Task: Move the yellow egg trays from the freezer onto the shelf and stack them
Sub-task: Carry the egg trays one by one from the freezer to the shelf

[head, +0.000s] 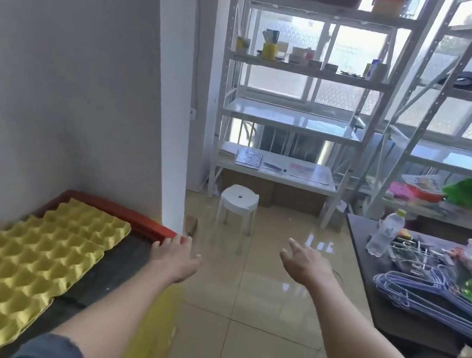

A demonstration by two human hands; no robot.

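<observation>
Several yellow egg trays (24, 262) lie overlapping in a row on the dark freezer top (120, 265) at the lower left, against the wall. My left hand (176, 258) is open, its fingers resting on the far right edge of the freezer, beside a red tray (117, 210). My right hand (305, 260) hangs open over the floor and holds nothing. A white metal shelf (288, 119) stands ahead against the window; its middle board is bare and glossy.
A white stool (238, 202) stands on the tiled floor before the shelf. A dark table (399, 315) at the right carries bottles, blue hangers and clutter. A second shelf (462, 160) stands at the right with coloured items. A white pillar (168, 89) rises beside the freezer.
</observation>
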